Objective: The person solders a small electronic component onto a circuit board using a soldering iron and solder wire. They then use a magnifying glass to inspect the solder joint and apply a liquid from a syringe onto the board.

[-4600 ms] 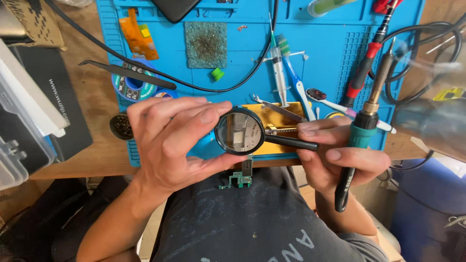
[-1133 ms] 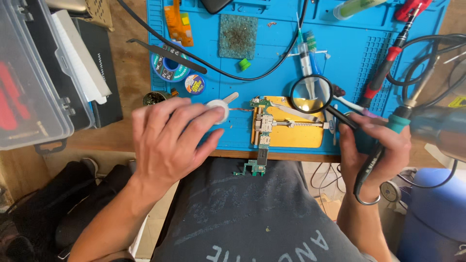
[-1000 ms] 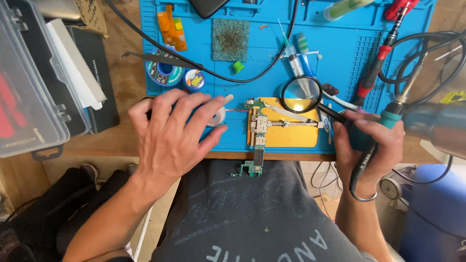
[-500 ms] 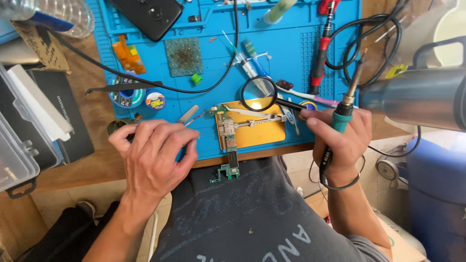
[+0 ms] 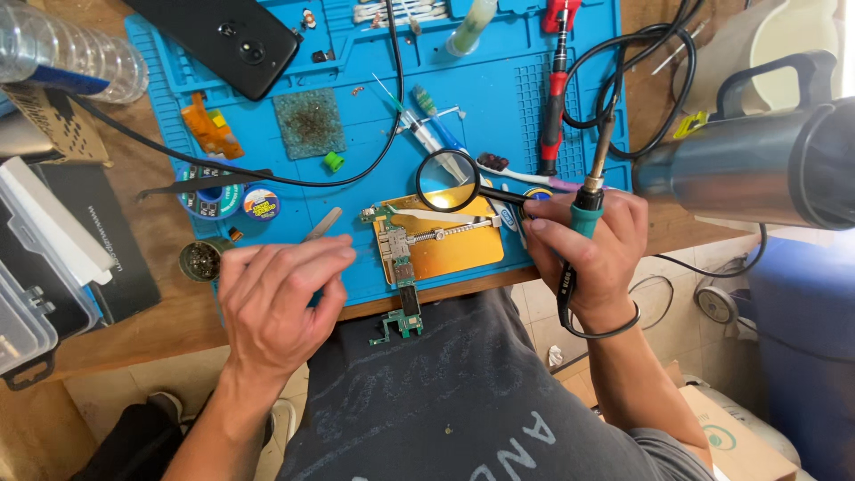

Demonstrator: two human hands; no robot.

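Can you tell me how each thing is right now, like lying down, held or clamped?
left hand: flat on the blue mat, holding nothing
right hand: gripping the soldering iron and magnifying glass
circuit board: clamped in the gold holder
phone: lying face down
plastic bottle: on its side

On the mat (image 5: 570, 98), the board (image 5: 403, 267) sits in a holder (image 5: 454, 245); magnifier (image 5: 448, 180) at twelve o'clock, phone (image 5: 223, 36) at ten.
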